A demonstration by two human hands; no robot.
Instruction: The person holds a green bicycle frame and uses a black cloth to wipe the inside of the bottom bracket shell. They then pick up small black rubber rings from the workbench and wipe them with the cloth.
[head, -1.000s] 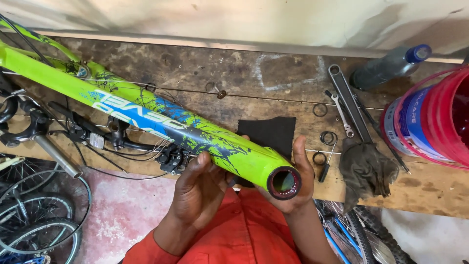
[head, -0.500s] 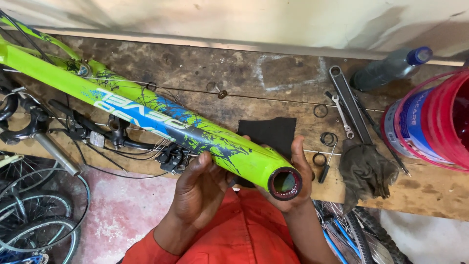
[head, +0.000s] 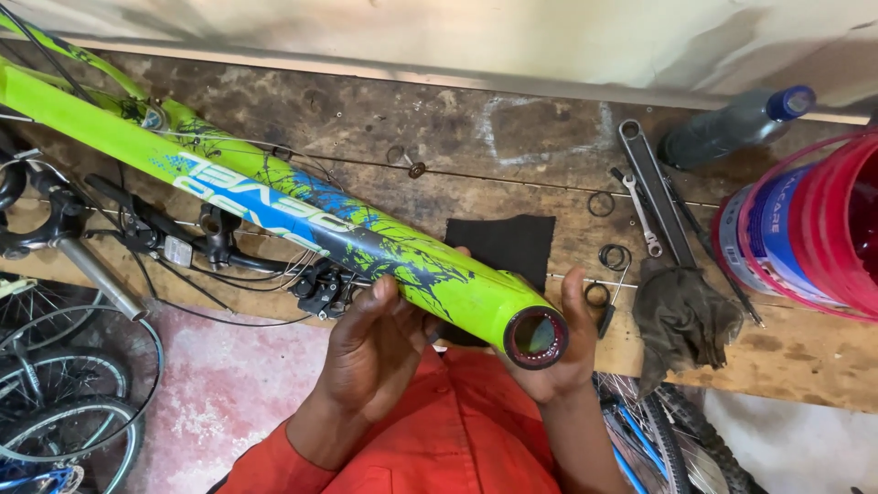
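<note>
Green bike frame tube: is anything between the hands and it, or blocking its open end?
Nothing visible does. The left hand and right hand both grip the bright green bicycle frame tube directly, and its dark round open end faces the camera uncovered. The black cloth square lies behind it on the wooden bench.

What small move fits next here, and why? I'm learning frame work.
Probably tilt the green frame tube so its open end faces up for inspection: the left hand grips the tube, the right hand cups the end.

Left hand [head: 375,352] and right hand [head: 562,352] hold a green bicycle frame [head: 274,206] over a workbench [head: 366,119].
</note>
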